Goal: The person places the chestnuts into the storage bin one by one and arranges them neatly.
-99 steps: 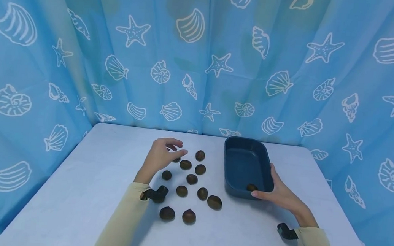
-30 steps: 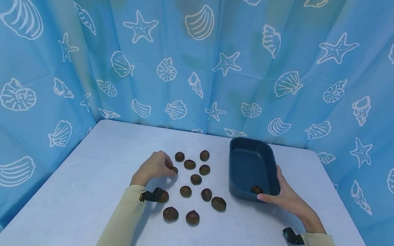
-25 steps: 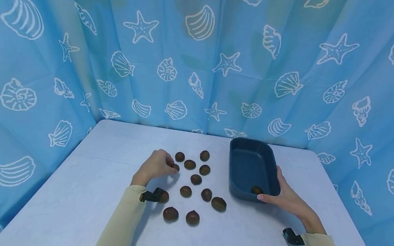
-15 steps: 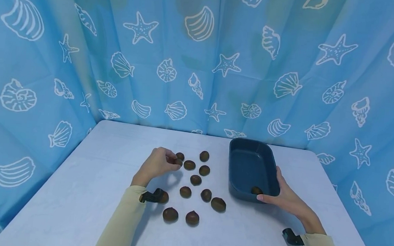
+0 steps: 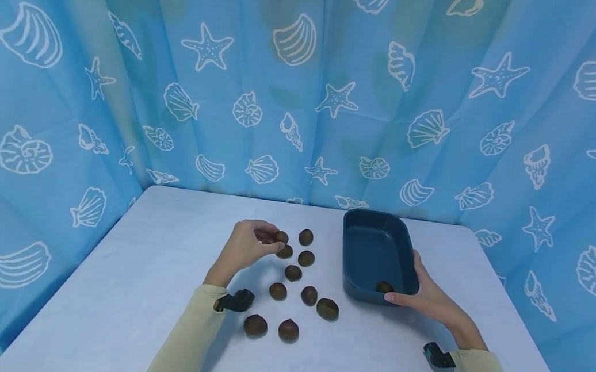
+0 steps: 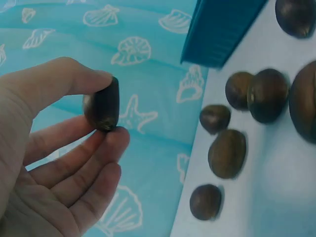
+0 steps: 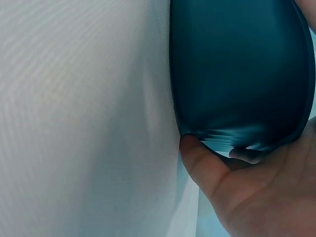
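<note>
My left hand (image 5: 249,245) is raised over the left part of the table and pinches a chestnut (image 6: 102,104) between thumb and fingertips. In the left wrist view its other fingers are bent below the nut. My right hand (image 5: 428,293) grips the near right corner of a dark blue rectangular dish (image 5: 346,253), thumb over the rim and fingers along the outer wall. One chestnut (image 5: 385,287) lies inside the dish at its near end. Loose on the table are several more, among them a chestnut (image 5: 328,309) near the dish and a chestnut (image 5: 255,325) toward the front.
A white-covered table (image 5: 369,352) carries everything. Behind it and at both sides hangs a blue curtain (image 5: 293,111) with white shells and starfish. A black wrist camera (image 5: 235,301) sits on the left wrist, another black wrist camera (image 5: 439,355) on the right.
My left hand has pinched a chestnut from the left of the group, lifted it and carried it rightward and away from me. The right hand has kept its hold on the dish.
</note>
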Demonstrator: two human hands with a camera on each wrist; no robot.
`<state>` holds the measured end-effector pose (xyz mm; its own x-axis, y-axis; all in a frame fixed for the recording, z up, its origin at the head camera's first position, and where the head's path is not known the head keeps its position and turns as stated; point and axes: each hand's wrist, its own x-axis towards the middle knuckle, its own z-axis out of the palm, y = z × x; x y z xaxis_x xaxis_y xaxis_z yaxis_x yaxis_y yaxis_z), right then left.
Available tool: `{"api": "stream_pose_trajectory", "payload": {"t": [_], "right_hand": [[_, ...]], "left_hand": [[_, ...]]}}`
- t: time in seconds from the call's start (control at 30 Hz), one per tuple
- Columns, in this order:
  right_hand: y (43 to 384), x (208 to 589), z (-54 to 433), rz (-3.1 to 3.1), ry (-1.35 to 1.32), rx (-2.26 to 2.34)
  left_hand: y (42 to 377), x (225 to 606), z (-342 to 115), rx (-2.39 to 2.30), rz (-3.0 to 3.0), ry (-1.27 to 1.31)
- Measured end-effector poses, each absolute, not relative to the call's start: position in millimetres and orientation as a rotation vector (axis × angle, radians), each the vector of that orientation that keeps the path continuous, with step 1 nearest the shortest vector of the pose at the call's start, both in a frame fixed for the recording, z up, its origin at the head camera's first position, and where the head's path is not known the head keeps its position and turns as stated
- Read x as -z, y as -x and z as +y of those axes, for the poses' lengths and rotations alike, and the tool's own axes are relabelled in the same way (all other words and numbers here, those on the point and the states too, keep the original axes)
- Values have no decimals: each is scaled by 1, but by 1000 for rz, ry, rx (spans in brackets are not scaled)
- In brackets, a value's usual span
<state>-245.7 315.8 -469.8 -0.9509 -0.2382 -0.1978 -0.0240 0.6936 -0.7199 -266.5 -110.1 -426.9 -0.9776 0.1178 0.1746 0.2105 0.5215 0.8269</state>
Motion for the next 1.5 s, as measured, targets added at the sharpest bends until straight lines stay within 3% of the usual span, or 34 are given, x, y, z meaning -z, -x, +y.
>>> {"api": "stream_pose_trajectory", "payload": {"t": [0.9, 1.5], "right_hand": [[248, 472, 319, 2623, 223, 1117], [251, 474, 319, 2615, 211, 1133]], "left_hand": [[270, 409, -30, 1485, -2660, 535], [280, 423, 30, 1369, -2745, 732]]}}
